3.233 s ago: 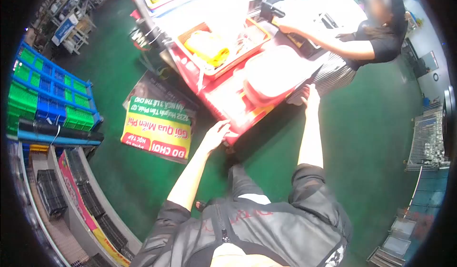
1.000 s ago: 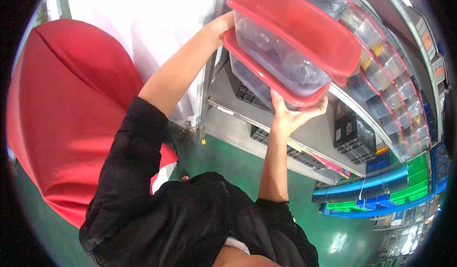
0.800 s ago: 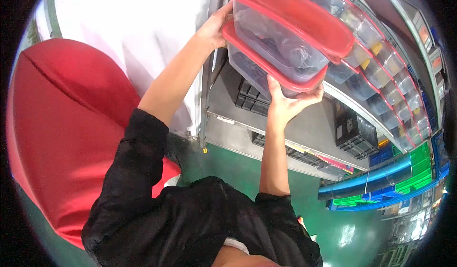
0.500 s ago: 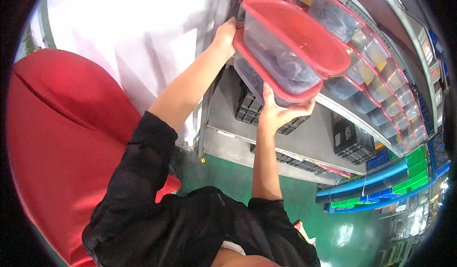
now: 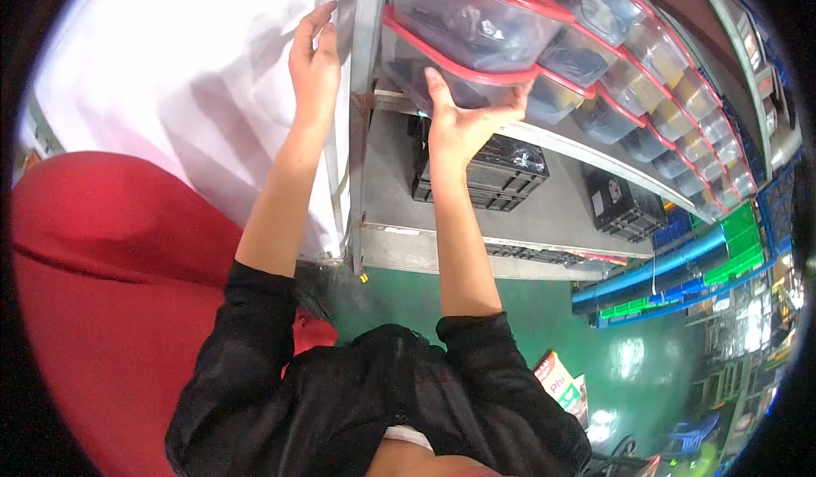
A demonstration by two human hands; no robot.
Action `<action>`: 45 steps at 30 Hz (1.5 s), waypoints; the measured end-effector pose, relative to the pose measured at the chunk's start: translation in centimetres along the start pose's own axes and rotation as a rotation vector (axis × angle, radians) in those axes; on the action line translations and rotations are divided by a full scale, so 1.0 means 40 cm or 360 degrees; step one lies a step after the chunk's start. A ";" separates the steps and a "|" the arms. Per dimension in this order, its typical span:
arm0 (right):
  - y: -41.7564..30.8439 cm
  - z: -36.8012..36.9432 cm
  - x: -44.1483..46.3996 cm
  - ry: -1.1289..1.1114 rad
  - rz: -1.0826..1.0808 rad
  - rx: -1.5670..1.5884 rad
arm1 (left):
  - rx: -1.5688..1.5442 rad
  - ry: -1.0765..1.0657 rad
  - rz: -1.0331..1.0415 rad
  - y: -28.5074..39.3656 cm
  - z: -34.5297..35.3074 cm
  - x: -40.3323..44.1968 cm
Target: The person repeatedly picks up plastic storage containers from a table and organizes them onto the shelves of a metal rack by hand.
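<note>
Two clear plastic containers with red lids are stacked on the shelf at the top middle, the upper container (image 5: 476, 22) resting on the lower container (image 5: 404, 60). My right hand (image 5: 463, 128) is against the front of the lower one, its thumb on the clear wall and its fingers round the right corner under the red rim. Dark contents show through the walls; I cannot make out what they are. Left of the metal shelf post, my left hand (image 5: 316, 65) is raised with nothing in it, fingers apart, in front of a white sheet.
More red-lidded containers (image 5: 637, 82) stand in rows along the shelf to the right. Black crates (image 5: 501, 171) sit on the level below. The upright shelf post (image 5: 364, 77) stands between my hands. A large red covered object (image 5: 119, 290) fills the left. Blue and green bins (image 5: 731, 243) lie at right.
The stacked containers have moved up and away from me onto the shelf. My left hand has let go of the lower container and moved left; my right hand still touches it.
</note>
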State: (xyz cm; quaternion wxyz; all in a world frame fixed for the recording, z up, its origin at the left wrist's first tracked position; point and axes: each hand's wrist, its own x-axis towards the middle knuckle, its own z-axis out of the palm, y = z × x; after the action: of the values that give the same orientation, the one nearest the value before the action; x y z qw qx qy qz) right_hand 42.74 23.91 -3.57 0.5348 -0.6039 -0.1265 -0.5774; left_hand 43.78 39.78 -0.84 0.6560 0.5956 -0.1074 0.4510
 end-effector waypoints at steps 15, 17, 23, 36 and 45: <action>0.087 0.049 0.063 -0.0410 0.0339 -0.0361 | -0.0472 -0.0412 -0.1158 -0.161 0.058 0.132; 0.105 0.034 0.131 -0.0628 0.0635 -0.0761 | -0.0435 -0.0417 -0.1104 -0.176 0.050 0.125; 0.157 0.051 0.166 -0.1046 0.0641 -0.1206 | -0.0465 -0.0648 -0.0981 -0.219 0.033 0.133; 0.227 0.065 0.150 -0.1399 0.0421 -0.1353 | -0.0451 -0.0717 -0.1120 -0.387 0.048 0.243; -0.170 -0.185 -0.042 -0.1974 0.0763 0.0833 | -0.0278 -0.0118 0.0094 -0.062 -0.032 -0.189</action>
State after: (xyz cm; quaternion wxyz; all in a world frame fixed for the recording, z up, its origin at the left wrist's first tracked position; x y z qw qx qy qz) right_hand 32.85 21.52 -3.33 0.6037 -0.6841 -0.4056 0.0552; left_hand 40.73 37.71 -7.99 0.6874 0.5490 -0.1882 0.4366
